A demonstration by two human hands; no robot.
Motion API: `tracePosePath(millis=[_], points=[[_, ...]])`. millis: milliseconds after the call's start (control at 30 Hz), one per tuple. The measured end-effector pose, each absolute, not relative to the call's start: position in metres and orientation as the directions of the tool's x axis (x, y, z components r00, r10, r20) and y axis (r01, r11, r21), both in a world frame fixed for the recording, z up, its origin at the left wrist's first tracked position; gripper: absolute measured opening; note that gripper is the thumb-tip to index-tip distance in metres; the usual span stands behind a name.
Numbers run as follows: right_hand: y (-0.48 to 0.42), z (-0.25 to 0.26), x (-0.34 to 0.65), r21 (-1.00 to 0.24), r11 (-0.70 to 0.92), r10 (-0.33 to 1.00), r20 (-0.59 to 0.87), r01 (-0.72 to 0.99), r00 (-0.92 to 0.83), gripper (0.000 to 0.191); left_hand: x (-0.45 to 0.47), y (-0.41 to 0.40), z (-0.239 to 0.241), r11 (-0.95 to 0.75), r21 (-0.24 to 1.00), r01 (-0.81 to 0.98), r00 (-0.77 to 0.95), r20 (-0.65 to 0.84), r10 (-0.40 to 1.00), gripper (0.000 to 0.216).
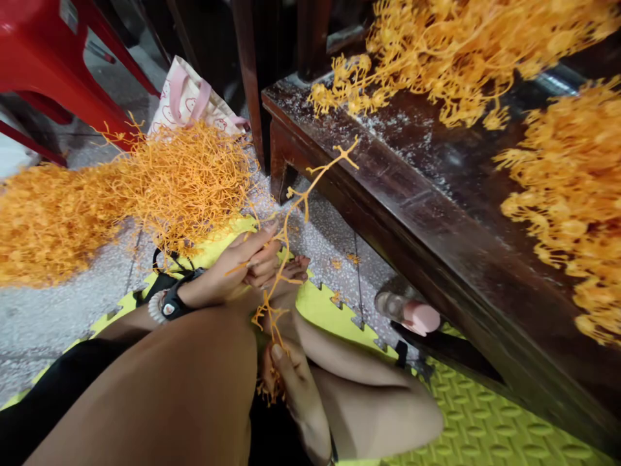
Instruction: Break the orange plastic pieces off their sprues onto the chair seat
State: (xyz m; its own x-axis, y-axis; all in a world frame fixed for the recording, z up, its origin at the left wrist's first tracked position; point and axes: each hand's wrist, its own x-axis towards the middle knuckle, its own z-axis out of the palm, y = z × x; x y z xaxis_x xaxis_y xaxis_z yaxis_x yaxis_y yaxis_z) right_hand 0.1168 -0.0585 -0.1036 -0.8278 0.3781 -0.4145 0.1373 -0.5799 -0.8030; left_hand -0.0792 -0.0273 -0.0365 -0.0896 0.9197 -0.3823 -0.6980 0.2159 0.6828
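My left hand (245, 268) is closed in a pinch on a long orange branching sprig (310, 188) that rises up toward the dark wooden table. That wrist wears a black watch and a pale bead bracelet. Lower down, between my bare legs, my right hand (291, 382) is closed around the sprig's lower, bushier end. My knees hide part of both hands.
A heap of orange sprigs (121, 194) lies on the speckled floor at left, beside a pink-handled cloth bag (194, 100). More orange sprigs (567, 194) cover the dark wooden table (412, 213). A red plastic chair (53, 71) stands top left. I sit on a yellow-green foam mat (485, 427). A pink-capped bottle (407, 310) lies under the table.
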Motion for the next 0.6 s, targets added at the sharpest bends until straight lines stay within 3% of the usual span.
tracePosePath(millis=[200,600], points=[[-0.073,-0.098,0.124,-0.736,-0.656,0.283,-0.447,0.168,-0.849,0.056,-0.085,-0.036,-0.037,0.174,0.695,-0.698,-0.223,-0.441,0.869,0.059],[-0.075,-0.089,0.135,-0.721,-0.662,0.284,-0.493,0.203,-0.823,0.054,-0.08,-0.035,-0.034,0.177,0.7,-0.692,-0.278,-0.484,0.83,0.059]])
